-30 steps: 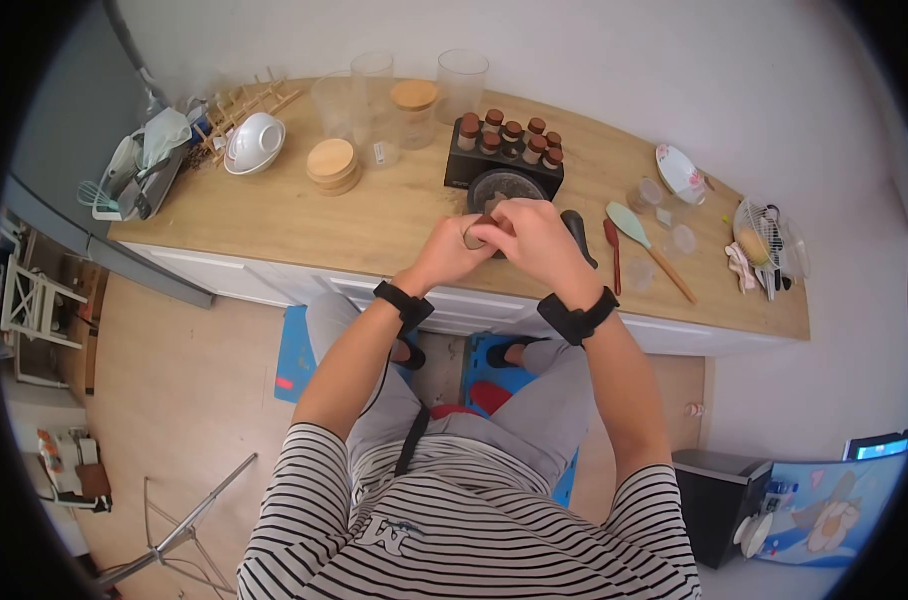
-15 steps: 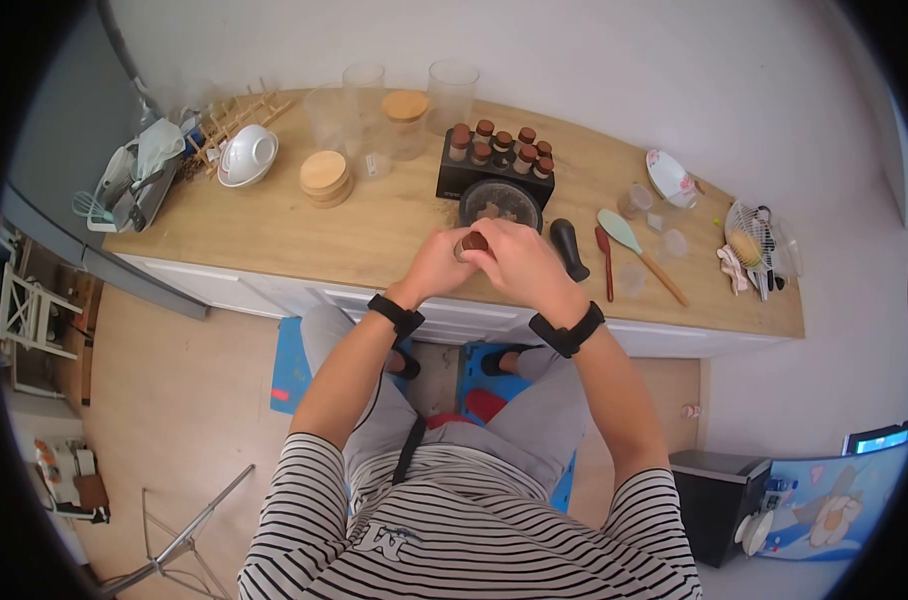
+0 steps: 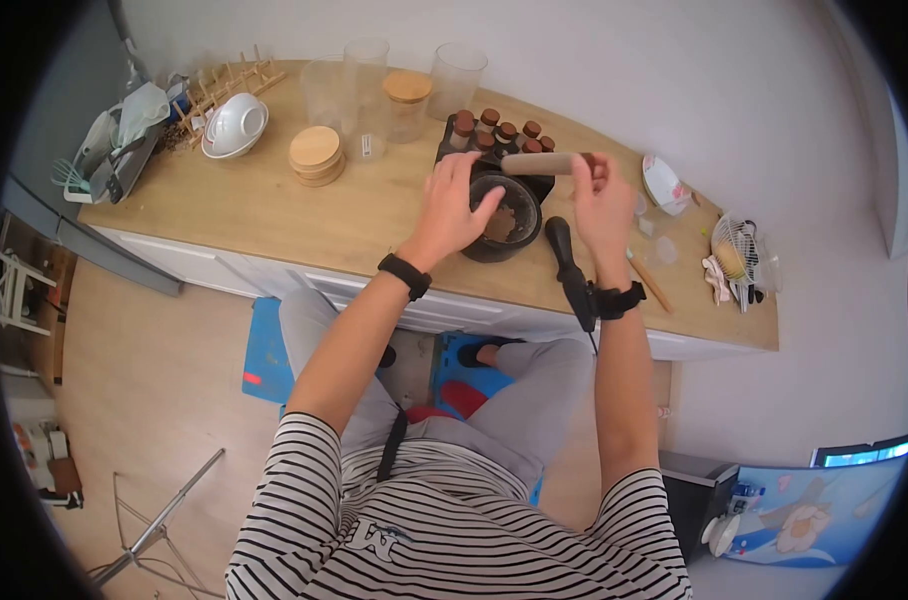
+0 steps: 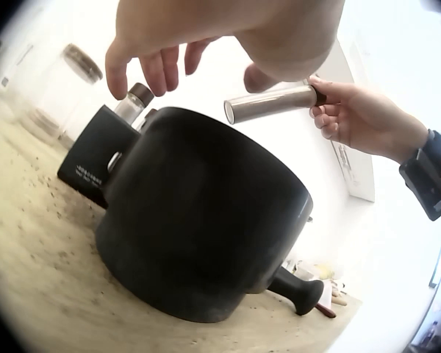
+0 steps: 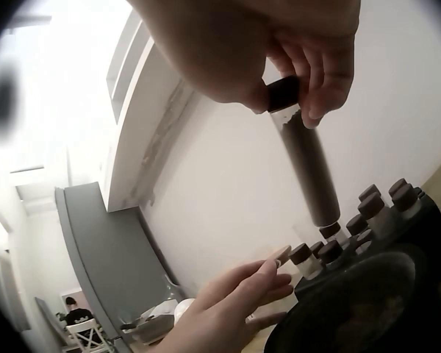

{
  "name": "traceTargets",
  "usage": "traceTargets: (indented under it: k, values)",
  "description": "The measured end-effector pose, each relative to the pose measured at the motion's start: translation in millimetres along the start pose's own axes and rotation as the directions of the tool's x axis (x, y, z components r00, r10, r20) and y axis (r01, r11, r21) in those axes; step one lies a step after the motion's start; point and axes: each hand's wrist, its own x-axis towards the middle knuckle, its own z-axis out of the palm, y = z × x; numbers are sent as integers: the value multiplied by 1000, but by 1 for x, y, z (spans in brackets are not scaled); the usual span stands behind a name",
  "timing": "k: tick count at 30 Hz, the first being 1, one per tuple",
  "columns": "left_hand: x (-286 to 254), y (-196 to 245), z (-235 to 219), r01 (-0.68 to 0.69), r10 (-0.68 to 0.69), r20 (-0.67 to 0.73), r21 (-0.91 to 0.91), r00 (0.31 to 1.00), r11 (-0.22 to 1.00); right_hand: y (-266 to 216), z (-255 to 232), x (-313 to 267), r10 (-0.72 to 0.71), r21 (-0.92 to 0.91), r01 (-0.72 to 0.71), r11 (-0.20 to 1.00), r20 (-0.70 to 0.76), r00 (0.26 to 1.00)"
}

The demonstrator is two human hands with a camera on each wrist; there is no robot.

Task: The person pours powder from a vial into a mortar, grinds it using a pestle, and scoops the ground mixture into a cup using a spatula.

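Observation:
My right hand (image 3: pixel 602 205) pinches the brown cap of a clear spice tube (image 3: pixel 536 163), holding it tilted over the back of the counter. Brown powder fills most of the tube (image 5: pixel 309 169), which hangs below the fingers in the right wrist view. A round black mortar (image 4: pixel 198 206) stands on the counter, with some brown pieces inside. Above its left rim is my left hand (image 3: pixel 449 205), fingers spread and holding nothing. Just behind the mortar sits a black spice rack (image 5: pixel 434 228) with several brown-capped tubes. A black pestle (image 3: pixel 560 240) lies to the right, partly covered by my right wrist.
A round wooden-lidded container (image 3: pixel 316 158), a white bowl (image 3: pixel 236 125) and clear jars (image 3: pixel 459 75) stand left and behind. To the right are a floral dish (image 3: pixel 664 185), a wooden utensil handle (image 3: pixel 652 283) and a wire basket (image 3: pixel 734 245). Crumbs lie on the counter.
Both hands were together on the tube at the mortar's near side. They have separated: the left has let go and opened, while the right has carried the tube up and right.

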Motion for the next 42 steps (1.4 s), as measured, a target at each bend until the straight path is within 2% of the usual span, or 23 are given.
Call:
traceTargets:
  k: [1,3,5,7,11,13,16,17,19,20,22,23,26,29,31,35,37,38,40,41,42]
  values:
    - [-5,-10,13,9,-9,-5,-6,1000,1000,6,-1,8,-3,-22,0,1000,-98,995]
    - [-10,-22,36,225,-227,-30,-43,973,973,9,3,18,-37,-68,30,997,-101,994]
    - [-12,-20,49,236,-239,-52,-49,970,970,10,9,26,-75,-113,64,992,-97,992]
    - [-12,-20,56,270,-270,-70,3,960,963,9,24,29,-178,-234,163,959,-43,983]
    - [-12,-16,54,317,-314,-85,21,946,948,26,48,36,-198,-232,200,952,33,980]
    - [-12,-12,52,324,-322,-142,-5,936,946,32,55,42,-287,-289,299,909,84,954]
    - [-15,-17,57,319,-322,-195,-47,927,947,32,55,54,-318,-275,341,899,128,940]
    - [-15,-17,57,315,-318,-186,-44,930,948,29,54,58,-311,-275,333,902,120,943]
    - [-15,-17,56,355,-371,-161,-120,914,927,20,50,69,-300,-317,385,867,285,910]
    - [-15,-18,57,351,-366,-151,-117,918,929,18,49,75,-294,-317,375,871,276,915]
    - [-14,-19,58,322,-336,-206,-100,919,942,15,51,86,-299,-337,444,830,403,865]
    - [-14,-19,58,311,-324,-196,-97,925,946,17,54,87,-296,-340,434,834,388,873]
    - [-14,-18,57,321,-330,-174,-79,928,944,21,67,80,-165,-470,409,782,477,863]
    - [-14,-19,55,323,-327,-152,-52,933,945,32,85,67,-177,-529,442,725,477,861]
    - [-14,-19,56,333,-340,-153,-69,928,940,37,89,51,-150,-554,410,724,453,879]
    - [-14,-19,55,327,-331,-140,-53,933,943,47,82,34,-197,-600,424,678,408,892]
    - [-13,-19,55,364,-369,-106,-61,923,929,46,74,23,-325,-450,399,799,234,916]
    - [-11,-20,55,357,-363,-111,-66,925,932,47,71,16,-333,-454,404,794,230,914]
    - [-14,-23,57,318,-321,-142,-43,936,947,61,67,-10,-268,-288,239,928,-67,961]
    - [-14,-20,56,324,-327,-153,-45,932,945,71,68,-23,-276,-288,249,925,-57,959]
    - [-14,-18,54,336,-338,-133,-38,932,941,82,69,-36,-167,-243,123,962,-168,972]
